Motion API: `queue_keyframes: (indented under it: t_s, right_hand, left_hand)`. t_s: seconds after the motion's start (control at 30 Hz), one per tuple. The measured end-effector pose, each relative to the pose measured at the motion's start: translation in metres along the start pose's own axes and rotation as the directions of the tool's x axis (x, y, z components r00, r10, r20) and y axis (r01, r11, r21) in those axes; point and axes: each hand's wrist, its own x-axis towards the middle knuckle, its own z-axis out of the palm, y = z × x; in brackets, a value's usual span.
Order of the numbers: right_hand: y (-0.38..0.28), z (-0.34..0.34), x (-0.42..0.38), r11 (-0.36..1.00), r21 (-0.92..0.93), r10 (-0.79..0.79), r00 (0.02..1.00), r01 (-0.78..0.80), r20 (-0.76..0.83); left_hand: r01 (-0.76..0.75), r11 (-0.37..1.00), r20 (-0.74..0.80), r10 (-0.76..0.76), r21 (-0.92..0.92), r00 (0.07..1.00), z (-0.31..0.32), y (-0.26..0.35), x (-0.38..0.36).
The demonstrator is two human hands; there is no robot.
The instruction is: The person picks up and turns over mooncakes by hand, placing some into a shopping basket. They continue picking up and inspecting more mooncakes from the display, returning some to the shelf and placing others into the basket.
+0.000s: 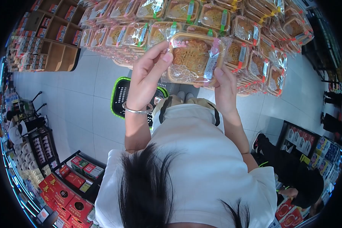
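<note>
A clear plastic package with a round, patterned golden-brown pastry is held up in front of me. My left hand grips its left edge, thumb on the front, with a silver bangle at the wrist. On the lower right edge, my right hand holds the same package beside its white label. Behind it lie rows of similar wrapped packages with green, blue and red strips. Part of the right fingers is hidden behind the package.
A black basket with a green rim stands on the floor by my feet. Wooden shelves are at upper left, red boxes at lower left. A person in black is at lower right, near a display stand.
</note>
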Motion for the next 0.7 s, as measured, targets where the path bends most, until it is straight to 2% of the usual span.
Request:
queue_keyframes:
  t_s: [0.07, 0.13, 0.27, 0.47, 0.53, 0.7]
  right_hand:
    - [0.0002, -0.0002, -0.0002, 0.999, -0.033, -0.019, 1.000, 0.018, -0.020]
    - [-0.0029, 0.0005, -0.0008, 1.000, 0.019, 0.009, 1.000, -0.009, 0.020]
    - [-0.0032, 0.0036, -0.0001, 0.998, 0.051, 0.037, 0.999, -0.037, 0.004]
    - [-0.0003, 0.0008, 0.0017, 1.000, -0.019, 0.002, 1.000, -0.002, 0.008]
    - [-0.0019, 0.0039, 0.0032, 0.999, -0.041, -0.034, 0.999, 0.032, -0.038]
    - [-0.0013, 0.0032, 0.0035, 1.000, -0.018, -0.017, 0.999, 0.016, -0.030]
  left_hand:
    - [0.002, 1.000, -0.008, -0.002, 0.000, 1.000, 0.0007, 0.0011, -0.0011]
    - [0.000, 1.000, -0.006, 0.000, -0.006, 1.000, 0.0010, 0.0022, -0.0018]
    - [-0.008, 1.000, -0.003, 0.008, 0.006, 1.000, -0.0003, 0.0024, -0.0021]
    - [-0.031, 0.999, 0.004, 0.031, -0.007, 1.000, 0.0007, 0.0032, -0.0008]
    - [-0.044, 0.999, 0.003, 0.044, 0.027, 0.999, 0.0000, 0.0015, 0.0000]
    - [-0.052, 0.998, -0.001, 0.052, 0.034, 0.999, 0.0005, 0.0024, 0.0005]
